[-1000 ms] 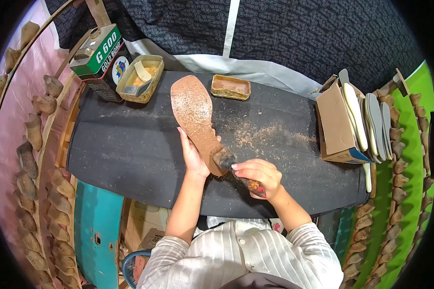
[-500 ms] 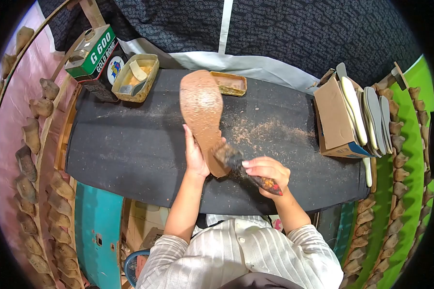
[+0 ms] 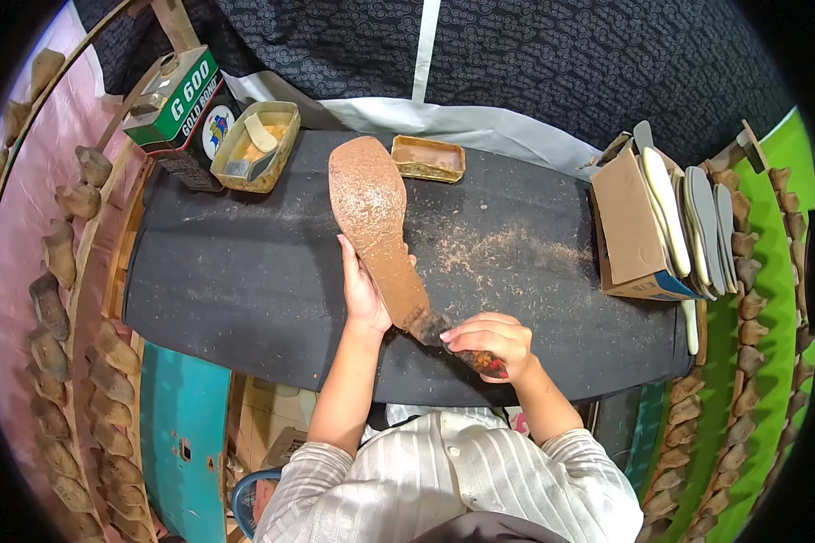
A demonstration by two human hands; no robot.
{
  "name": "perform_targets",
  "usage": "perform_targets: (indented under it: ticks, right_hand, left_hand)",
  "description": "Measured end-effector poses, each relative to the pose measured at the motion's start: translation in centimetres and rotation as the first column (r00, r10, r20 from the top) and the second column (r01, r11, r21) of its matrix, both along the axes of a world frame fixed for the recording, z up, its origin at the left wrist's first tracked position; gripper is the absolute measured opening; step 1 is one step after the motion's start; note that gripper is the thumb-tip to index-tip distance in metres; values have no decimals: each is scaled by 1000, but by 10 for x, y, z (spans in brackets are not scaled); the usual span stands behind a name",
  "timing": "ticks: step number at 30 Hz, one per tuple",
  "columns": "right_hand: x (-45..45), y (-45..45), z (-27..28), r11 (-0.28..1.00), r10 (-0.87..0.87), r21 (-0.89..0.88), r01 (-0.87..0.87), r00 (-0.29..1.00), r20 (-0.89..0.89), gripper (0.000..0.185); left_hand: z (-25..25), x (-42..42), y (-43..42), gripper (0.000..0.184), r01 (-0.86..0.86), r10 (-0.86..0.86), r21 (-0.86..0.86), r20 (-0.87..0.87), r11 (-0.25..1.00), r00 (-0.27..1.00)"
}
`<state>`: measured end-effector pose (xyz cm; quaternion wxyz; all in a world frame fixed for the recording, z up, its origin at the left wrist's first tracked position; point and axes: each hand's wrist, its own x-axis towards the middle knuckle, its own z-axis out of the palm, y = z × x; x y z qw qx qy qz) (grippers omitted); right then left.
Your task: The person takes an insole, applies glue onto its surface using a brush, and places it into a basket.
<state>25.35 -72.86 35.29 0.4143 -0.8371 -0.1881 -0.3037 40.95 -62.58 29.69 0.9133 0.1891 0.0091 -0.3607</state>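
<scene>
A brown shoe sole (image 3: 371,208) with a speckled, shiny wide end is tilted over the black table. My left hand (image 3: 367,294) grips its narrower part, thumb along the left edge and fingertips showing at the right edge. Closed around a dark brush with a red-marked handle (image 3: 482,362) is my right hand (image 3: 489,342). The brush's bristles (image 3: 418,324) touch the sole's narrow end, nearest my body. Beyond the sole's wide end lies a small yellowish tray (image 3: 428,159) with a brown surface inside.
Brown shavings (image 3: 480,249) are scattered on the black tabletop (image 3: 235,271). At the back left are a G 600 can (image 3: 186,113) and a yellowish tub (image 3: 261,149) holding scrapers. A cardboard box (image 3: 631,226) of soles stands right. Racks of shoe lasts (image 3: 50,303) flank the table.
The brush has moved down to the sole's near end, and my right hand has shifted lower and left since half a second ago. The sole's wide end has swung left, uncovering the small tray.
</scene>
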Motion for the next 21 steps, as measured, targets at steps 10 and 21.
perform_targets:
  ticks: [10, 21]
  right_hand:
    - [1, -3, 4, 989, -144, 36, 142, 986, 82, 17]
    - [-17, 2, -7, 989, -63, 134, 61, 998, 9, 20]
  left_hand:
    - [0, -2, -1, 59, 35, -31, -89, 40, 995, 999]
    - [-9, 5, -3, 60, -160, 161, -20, 21, 987, 987]
